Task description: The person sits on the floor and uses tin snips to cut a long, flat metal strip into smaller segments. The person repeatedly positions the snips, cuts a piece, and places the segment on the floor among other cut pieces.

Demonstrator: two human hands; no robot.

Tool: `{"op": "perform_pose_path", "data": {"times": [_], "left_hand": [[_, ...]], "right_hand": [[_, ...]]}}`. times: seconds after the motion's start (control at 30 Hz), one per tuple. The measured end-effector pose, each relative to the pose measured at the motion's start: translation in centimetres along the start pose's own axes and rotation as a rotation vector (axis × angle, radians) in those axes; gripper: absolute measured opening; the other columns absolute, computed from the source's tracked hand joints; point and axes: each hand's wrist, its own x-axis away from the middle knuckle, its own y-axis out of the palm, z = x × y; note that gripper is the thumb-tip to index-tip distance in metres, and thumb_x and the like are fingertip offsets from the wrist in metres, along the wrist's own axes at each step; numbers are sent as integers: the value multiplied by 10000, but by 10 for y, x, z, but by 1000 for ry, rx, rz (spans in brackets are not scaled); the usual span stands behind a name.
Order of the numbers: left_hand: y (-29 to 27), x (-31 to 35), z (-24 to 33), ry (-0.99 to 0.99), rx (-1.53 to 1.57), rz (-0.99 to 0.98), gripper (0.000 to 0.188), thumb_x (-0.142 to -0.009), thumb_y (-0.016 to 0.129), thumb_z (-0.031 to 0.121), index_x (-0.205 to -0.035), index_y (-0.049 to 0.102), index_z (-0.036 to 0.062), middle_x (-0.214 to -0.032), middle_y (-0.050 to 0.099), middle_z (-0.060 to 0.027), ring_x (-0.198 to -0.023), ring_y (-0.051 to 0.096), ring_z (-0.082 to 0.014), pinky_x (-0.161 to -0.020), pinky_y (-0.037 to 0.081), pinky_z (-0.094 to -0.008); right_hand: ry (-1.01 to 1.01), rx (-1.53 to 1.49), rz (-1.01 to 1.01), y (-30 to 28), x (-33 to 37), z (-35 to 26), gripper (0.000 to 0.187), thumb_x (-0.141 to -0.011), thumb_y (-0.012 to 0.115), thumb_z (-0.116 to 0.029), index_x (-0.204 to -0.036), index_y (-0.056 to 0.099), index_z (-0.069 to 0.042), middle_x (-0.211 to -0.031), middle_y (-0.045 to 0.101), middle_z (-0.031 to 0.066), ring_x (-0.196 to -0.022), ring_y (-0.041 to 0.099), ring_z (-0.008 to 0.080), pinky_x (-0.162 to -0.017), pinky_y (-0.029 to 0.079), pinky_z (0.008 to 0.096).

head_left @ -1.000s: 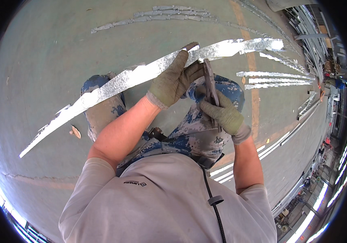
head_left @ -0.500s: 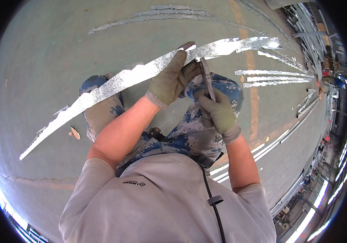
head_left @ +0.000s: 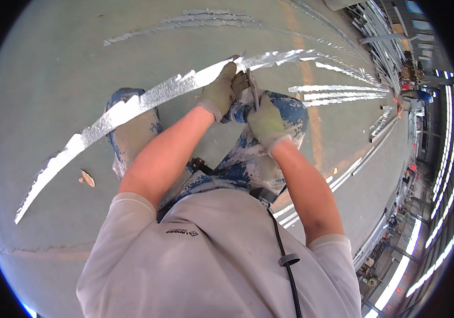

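A long shiny metal strip (head_left: 158,97) with a jagged, stepped edge stretches across in front of my knees, from low on the left to the upper right. My gloved left hand (head_left: 218,94) is closed around its middle part. In my gloved right hand (head_left: 267,123) is a flat grey metal bar (head_left: 253,87), held upright. The bar's upper end meets or overlaps the strip just right of my left fingers; I cannot tell if they touch. Its exact kind is unclear.
Several jagged metal strips (head_left: 206,24) lie on the grey floor ahead, and more strips (head_left: 338,96) lie to the right. Long metal profiles (head_left: 378,40) are piled at the far right. A dry leaf (head_left: 87,178) rests left of my leg.
My right hand has moved up and left with the metal bar, bringing it to the strip beside my left hand. The strip's left end now sits slightly lower and bends more.
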Motion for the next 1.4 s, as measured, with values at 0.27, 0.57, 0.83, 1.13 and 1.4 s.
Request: {"op": "perform_pose_path", "data": {"times": [0.27,0.57,0.83,1.13,1.4], "left_hand": [[-6,-18,-10,-74,-31,99,257,-1114,504,269,-1267,590,81,-964,685,-94,-831,706,-212,-710,622,-300],[-11,-23,-12,4,-39,115,347,-1117,509,267,-1429,565,126,-1071,693,-107,-890,708,-202,-761,632,-321],[-1,4,8,115,-156,-12,417,-1111,521,298,-1456,504,63,-1284,664,-135,-1171,675,-249,-1003,561,-401],[-4,65,20,270,58,29,372,-1079,588,322,-1358,589,75,-1226,696,-153,-1146,682,-304,-951,562,-451],[-15,98,45,408,0,46,387,-1087,550,367,-1388,584,126,-1283,701,-112,-1202,682,-322,-1051,528,-514]], "right_hand": [[116,228,-42,-3,-4,-17,432,-939,598,-236,-1284,609,24,-1276,679,297,-1198,671,424,-1006,532,484],[146,136,-54,-8,2,-17,533,-875,683,-228,-1321,569,40,-1324,663,278,-1240,653,427,-1043,522,475],[124,135,56,-9,4,-25,429,-926,609,-220,-1295,575,-5,-1303,663,272,-1210,654,443,-1010,524,507],[65,113,55,-31,14,-15,428,-930,635,-227,-1310,524,-63,-1313,645,237,-1163,671,450,-965,541,525],[-126,-157,30,-37,32,10,344,-995,591,-271,-1254,609,-45,-1178,715,242,-1115,677,445,-921,520,568]]}}
